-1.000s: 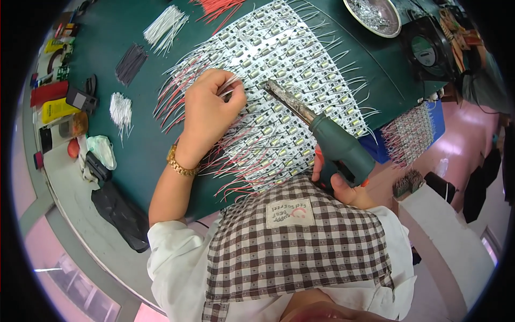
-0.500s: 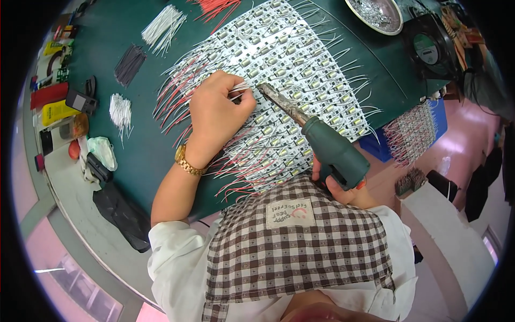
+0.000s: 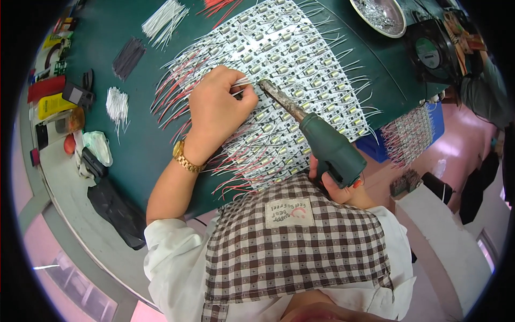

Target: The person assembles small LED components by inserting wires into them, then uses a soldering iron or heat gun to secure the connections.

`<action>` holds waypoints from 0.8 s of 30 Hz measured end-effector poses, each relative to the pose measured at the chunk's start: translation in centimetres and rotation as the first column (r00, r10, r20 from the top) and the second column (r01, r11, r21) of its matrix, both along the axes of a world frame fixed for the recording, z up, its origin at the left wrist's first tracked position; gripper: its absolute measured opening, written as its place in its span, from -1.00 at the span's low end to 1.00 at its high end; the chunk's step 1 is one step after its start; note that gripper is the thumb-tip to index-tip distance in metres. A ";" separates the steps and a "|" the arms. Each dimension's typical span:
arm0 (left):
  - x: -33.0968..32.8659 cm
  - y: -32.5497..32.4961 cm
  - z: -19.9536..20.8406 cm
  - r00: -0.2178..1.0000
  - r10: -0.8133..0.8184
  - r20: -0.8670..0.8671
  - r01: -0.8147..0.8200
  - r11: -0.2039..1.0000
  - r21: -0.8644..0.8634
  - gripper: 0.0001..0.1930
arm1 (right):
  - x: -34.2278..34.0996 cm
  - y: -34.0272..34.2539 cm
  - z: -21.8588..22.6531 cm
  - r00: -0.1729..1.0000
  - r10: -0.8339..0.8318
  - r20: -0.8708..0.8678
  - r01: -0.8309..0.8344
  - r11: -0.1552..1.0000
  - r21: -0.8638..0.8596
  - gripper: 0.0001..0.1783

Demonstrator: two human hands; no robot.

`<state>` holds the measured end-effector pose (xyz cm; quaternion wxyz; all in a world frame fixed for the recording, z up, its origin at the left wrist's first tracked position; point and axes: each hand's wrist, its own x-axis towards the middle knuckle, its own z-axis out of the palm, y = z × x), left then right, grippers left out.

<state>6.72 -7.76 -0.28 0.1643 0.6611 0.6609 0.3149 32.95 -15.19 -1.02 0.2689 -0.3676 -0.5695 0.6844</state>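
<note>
A broad panel of small white circuit boards point(image 3: 287, 70) lies on the green table, with white and red wires sticking out along its sides. My left hand point(image 3: 221, 104), a gold watch on its wrist, is over the panel's left part, pinching several thin white wires point(image 3: 242, 82) between thumb and fingers. In my right hand point(image 3: 337, 189) is a dark green soldering gun point(image 3: 333, 149), gripped by its handle at the panel's near right edge. The gun's discoloured metal tip point(image 3: 264, 85) points up and left, just right of the wire ends; whether it touches a board I cannot tell.
White wires point(image 3: 163, 22), dark wires point(image 3: 129, 60) and shorter white wires point(image 3: 117, 107) lie bundled at the left; red wires point(image 3: 219, 8) lie at the far edge. A metal bowl of scraps point(image 3: 380, 19) and a black fan point(image 3: 429, 51) stand far right. A blue bin point(image 3: 439, 121) holds more wired boards.
Both hands stay nearly in place, and the soldering gun's tip has shifted very slightly. The whole view has moved a little.
</note>
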 end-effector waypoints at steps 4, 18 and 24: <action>0.0 0.1 0.0 1.000 -0.005 -0.014 0.004 1.000 -0.003 -0.92 | 0.1 -0.1 0.6 0.991 -0.121 -0.052 0.115 0.988 -0.106 -0.64; -0.1 0.0 0.1 1.000 -0.013 -0.024 0.012 1.000 -0.017 -0.91 | -0.2 0.4 3.6 0.962 -0.236 -0.140 0.209 0.961 -0.183 -0.12; 0.1 -0.5 0.7 0.994 -0.052 0.095 0.053 0.999 -0.001 -0.92 | 0.2 -0.7 4.0 0.966 -0.257 -0.040 0.249 0.959 -0.135 -0.11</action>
